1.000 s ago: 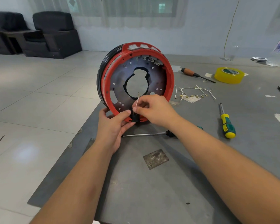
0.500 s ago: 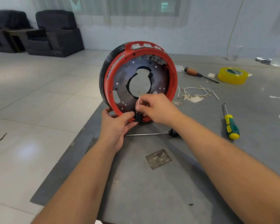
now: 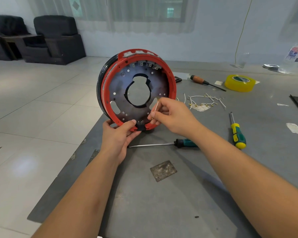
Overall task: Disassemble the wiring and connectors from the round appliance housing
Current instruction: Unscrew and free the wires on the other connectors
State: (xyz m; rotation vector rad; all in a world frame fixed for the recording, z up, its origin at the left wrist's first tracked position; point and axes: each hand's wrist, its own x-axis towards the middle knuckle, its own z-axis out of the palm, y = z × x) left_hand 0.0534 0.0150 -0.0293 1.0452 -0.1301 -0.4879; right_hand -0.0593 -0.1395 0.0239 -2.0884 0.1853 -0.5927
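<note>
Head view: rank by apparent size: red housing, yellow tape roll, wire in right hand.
1. Red housing, by far the largest.
2. Yellow tape roll, though it lies farther back.
3. Wire pinched in the right hand, the smallest.

The round housing (image 3: 138,90) stands on edge near the table's (image 3: 162,203) left border. A screwdriver (image 3: 163,144) lies in front of it, another (image 3: 236,131) further right. Loose wires (image 3: 203,101) lie right of the housing, a tape roll (image 3: 239,82) behind them.
</note>
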